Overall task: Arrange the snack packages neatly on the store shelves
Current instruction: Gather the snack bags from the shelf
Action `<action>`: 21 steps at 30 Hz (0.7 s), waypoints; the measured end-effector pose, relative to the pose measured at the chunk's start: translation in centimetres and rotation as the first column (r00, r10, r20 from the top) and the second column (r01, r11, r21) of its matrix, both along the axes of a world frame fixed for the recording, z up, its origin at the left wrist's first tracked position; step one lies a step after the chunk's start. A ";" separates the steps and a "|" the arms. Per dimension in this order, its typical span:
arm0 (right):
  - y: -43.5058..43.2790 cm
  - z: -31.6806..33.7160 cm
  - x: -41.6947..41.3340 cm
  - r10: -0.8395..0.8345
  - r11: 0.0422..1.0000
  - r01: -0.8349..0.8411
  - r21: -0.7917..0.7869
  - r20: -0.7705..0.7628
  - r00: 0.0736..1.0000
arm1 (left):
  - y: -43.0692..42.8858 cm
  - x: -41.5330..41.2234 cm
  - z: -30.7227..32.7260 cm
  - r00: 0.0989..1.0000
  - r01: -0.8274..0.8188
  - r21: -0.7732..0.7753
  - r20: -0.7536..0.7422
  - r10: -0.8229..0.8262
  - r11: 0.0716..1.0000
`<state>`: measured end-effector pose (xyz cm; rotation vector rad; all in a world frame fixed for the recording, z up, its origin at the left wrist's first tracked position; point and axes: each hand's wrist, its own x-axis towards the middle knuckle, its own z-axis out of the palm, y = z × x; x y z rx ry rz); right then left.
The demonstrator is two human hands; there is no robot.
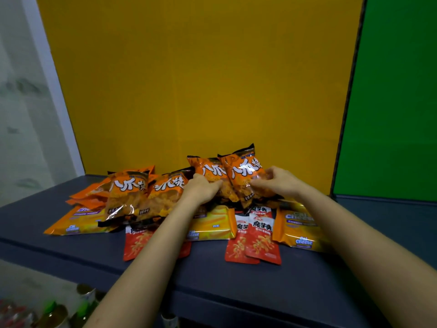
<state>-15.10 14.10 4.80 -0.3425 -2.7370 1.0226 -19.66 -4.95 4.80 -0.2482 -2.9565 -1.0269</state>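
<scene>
Several orange snack bags stand in a row at the back of the dark shelf (71,247). My left hand (201,189) grips the lower part of one upright orange bag (208,169). My right hand (276,182) holds the bag to its right (243,171), fingers curled over its front. Two more orange bags (127,195) lean to the left. In front lie flat yellow-orange Cal Cheese packs (210,226) and red sachets (260,237). My forearms hide part of the red sachets on the left (134,245).
A yellow board (201,79) backs the shelf, with a green panel (390,102) to the right and a pale wall to the left. More Cal Cheese packs lie at the left (75,221) and right (298,230). Bottles and cans (54,308) stand on a lower level.
</scene>
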 end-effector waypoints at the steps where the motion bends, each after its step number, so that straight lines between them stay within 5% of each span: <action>1: -0.1 -0.1 -0.3 0.006 0.999 -0.005 -0.045 0.016 1.000 | 0.1 -0.3 -0.1 1.000 -0.004 0.042 0.024 0.003 0.999; 11: -0.2 -0.7 -1.8 0.040 0.927 -0.060 -0.370 -0.061 0.997 | 0.9 -2.4 -0.8 0.994 -0.061 0.477 0.107 0.011 0.877; 17: 1.4 1.1 0.9 -0.057 0.871 -0.048 -0.490 -0.199 0.978 | 1.7 -1.3 0.1 0.999 0.040 0.615 -0.032 -0.026 0.787; 21: 2.9 1.4 4.1 -0.148 0.839 -0.012 -0.544 -0.249 0.957 | 2.2 0.6 1.3 0.984 0.136 0.771 -0.035 -0.172 0.622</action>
